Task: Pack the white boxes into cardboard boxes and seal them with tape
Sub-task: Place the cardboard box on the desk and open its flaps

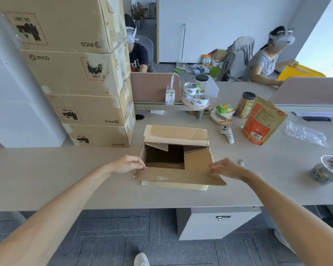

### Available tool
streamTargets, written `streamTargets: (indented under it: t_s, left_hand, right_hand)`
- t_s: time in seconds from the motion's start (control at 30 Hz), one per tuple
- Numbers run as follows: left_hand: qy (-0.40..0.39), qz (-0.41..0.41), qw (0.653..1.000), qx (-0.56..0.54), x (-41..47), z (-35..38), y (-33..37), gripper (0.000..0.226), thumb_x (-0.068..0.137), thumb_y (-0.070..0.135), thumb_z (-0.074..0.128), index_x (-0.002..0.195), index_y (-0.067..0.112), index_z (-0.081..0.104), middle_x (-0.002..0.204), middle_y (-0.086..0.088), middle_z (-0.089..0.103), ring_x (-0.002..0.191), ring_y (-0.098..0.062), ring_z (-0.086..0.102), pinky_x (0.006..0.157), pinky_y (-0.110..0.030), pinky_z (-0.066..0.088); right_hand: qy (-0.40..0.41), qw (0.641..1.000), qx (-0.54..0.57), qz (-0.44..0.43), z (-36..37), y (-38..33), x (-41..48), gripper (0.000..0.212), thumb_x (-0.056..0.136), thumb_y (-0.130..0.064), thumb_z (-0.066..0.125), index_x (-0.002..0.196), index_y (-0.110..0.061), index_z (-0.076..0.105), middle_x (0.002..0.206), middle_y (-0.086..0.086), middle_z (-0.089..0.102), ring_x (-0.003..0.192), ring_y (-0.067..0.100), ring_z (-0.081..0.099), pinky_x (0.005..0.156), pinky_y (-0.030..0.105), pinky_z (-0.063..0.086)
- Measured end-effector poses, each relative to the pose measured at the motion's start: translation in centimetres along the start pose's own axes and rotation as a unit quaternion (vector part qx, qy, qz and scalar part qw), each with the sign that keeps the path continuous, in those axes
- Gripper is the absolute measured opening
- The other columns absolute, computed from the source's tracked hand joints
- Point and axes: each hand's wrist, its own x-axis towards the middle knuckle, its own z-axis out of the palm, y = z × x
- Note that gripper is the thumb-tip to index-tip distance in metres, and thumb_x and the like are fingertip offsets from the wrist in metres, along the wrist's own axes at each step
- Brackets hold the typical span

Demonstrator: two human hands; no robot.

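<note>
The cardboard box point(176, 135) sat open mid-surface point(65, 179). Your left hand point(129, 164) pinched the near flap point(173, 176) at its corner with curled fingers. Your right hand point(227, 168) rested on the other end, fingers loosely apart. You'd have done best folding it fully outward, keeping the opening clear.

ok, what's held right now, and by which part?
The near flap of the cardboard box: left hand pinches its left corner; right hand touches its right end, grip unclear.

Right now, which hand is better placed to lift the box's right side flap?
Right: the right hand lies beside the side flap; the left hand grips the near flap across the opening.
</note>
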Motion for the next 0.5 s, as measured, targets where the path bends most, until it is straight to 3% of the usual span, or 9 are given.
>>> streamTargets:
  t_s: [0.1, 0.2, 0.27, 0.37, 0.5]
  left_hand:
    - [-0.015, 0.012, 0.989, 0.150, -0.5, 2.0, -0.6, 0.020, 0.098, 0.024, 0.055, 0.115, 0.032, 0.060, 0.136, 0.003, 0.054, 0.115, -0.013, 0.053, 0.099, -0.028, 0.040]
    - [0.015, 0.016, 0.959, 0.283, -0.9, 4.0, -1.0, 0.043, 0.098, 0.025, 0.053, 0.140, 0.028, 0.047, 0.155, 0.006, 0.032, 0.139, -0.017, 0.031, 0.113, -0.042, 0.030]
    - [0.039, 0.016, 0.954, 0.298, -1.2, 5.1, -1.0, 0.050, 0.097, 0.023, 0.054, 0.145, 0.028, 0.040, 0.159, 0.005, 0.023, 0.145, -0.018, 0.020, 0.115, -0.046, 0.026]
    - [0.048, 0.015, 0.951, 0.306, -1.1, 6.0, -1.1, 0.054, 0.095, 0.019, 0.055, 0.145, 0.033, 0.039, 0.161, 0.004, 0.016, 0.148, -0.021, 0.012, 0.115, -0.048, 0.024]
    - [0.049, 0.039, 0.952, 0.300, 0.2, 5.8, -0.4, 0.059, 0.093, 0.013, 0.055, 0.145, 0.035, 0.039, 0.159, 0.003, 0.022, 0.147, -0.020, 0.016, 0.115, -0.044, 0.023]
  right_hand:
    - [0.014, 0.995, -0.097, -0.031, 1.7, 0.5, -0.2, 0.017, 0.090, -0.033, 0.067, 0.105, -0.027, 0.072, 0.123, -0.001, 0.064, 0.118, 0.019, 0.054, 0.096, 0.030, 0.039]
    - [0.078, 0.989, -0.119, -0.040, 3.4, 1.4, 0.0, 0.026, 0.089, -0.032, 0.066, 0.114, -0.028, 0.067, 0.129, 0.002, 0.060, 0.112, 0.019, 0.053, 0.092, 0.034, 0.042]
    - [0.103, 0.984, -0.134, -0.054, 4.6, 2.0, -0.2, 0.031, 0.090, -0.031, 0.063, 0.121, -0.027, 0.062, 0.132, 0.003, 0.056, 0.113, 0.020, 0.053, 0.088, 0.032, 0.042]
    - [0.137, 0.978, -0.145, -0.068, 5.9, 2.9, -0.4, 0.035, 0.090, -0.031, 0.062, 0.125, -0.028, 0.057, 0.136, 0.002, 0.054, 0.126, 0.020, 0.046, 0.095, 0.038, 0.045]
    - [0.200, 0.961, -0.169, -0.090, 6.2, 2.5, 0.0, 0.039, 0.094, -0.026, 0.059, 0.133, -0.021, 0.054, 0.137, 0.003, 0.056, 0.130, 0.022, 0.043, 0.092, 0.040, 0.047]
